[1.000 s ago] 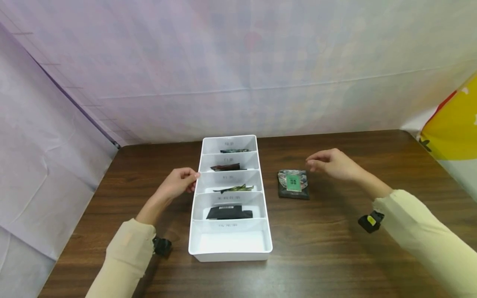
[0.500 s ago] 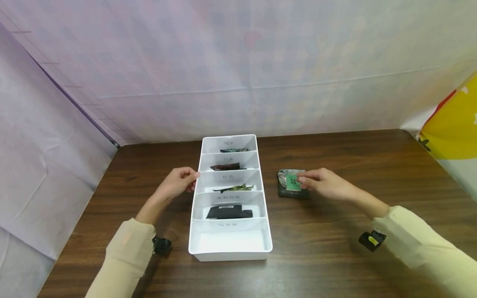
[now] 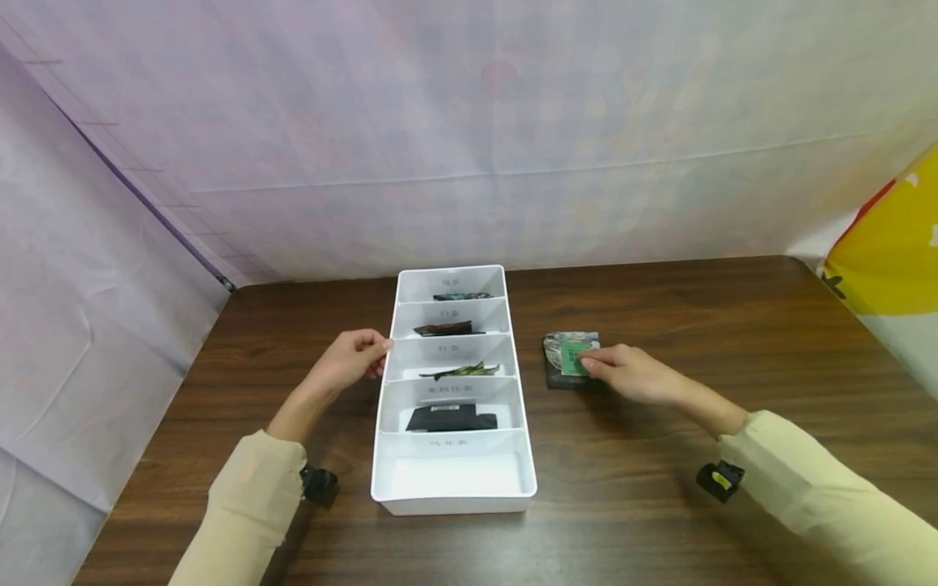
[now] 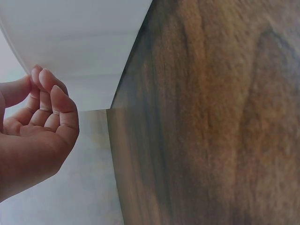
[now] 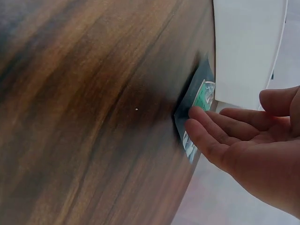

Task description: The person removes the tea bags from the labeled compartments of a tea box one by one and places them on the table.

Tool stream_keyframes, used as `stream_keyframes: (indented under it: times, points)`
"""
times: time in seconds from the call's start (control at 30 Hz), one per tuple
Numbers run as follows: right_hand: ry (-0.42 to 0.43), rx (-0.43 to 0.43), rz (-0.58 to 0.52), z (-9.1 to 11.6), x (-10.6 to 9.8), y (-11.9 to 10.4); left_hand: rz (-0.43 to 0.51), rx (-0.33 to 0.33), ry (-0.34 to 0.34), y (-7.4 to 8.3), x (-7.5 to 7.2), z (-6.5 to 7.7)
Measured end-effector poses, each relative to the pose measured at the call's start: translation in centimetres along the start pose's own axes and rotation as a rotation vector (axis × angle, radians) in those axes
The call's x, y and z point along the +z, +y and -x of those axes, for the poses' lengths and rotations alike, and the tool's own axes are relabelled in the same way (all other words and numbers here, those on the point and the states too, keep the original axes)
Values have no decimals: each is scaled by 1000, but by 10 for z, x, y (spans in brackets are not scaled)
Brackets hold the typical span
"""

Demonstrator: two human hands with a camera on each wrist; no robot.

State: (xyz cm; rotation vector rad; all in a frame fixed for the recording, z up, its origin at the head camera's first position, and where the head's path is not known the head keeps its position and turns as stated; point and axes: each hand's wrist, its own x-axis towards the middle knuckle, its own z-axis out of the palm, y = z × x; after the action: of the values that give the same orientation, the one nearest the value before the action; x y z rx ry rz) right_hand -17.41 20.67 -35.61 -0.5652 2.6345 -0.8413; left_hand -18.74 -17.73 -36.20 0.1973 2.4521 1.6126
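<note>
Nearer the person and farther left than a second ago, the right hand [image 3: 636, 374], thumb apart from extended fingers, partly hides the dark packet [image 3: 567, 360] on the table [image 3: 623, 496] right of the white box [image 3: 454, 478], contact unclear, while the left hand [image 3: 350, 356] pinches the box's rim.

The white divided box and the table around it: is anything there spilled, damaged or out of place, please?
I see nothing spilled or plainly damaged. Only the green-labelled packet stands out slightly: it lies on the table, right of the white divided box, partly under the right hand, while four other packets sit inside.
</note>
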Motion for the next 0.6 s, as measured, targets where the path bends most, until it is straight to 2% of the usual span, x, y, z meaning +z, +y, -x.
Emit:
stream_keyframes:
  times: [0.33, 0.6]
  points:
    - [-38, 32, 1, -16, -5, 4, 2, -11, 0, 1, 0, 1]
    - [-35, 54, -44, -34, -14, 10, 10, -11, 8, 0, 0, 1]
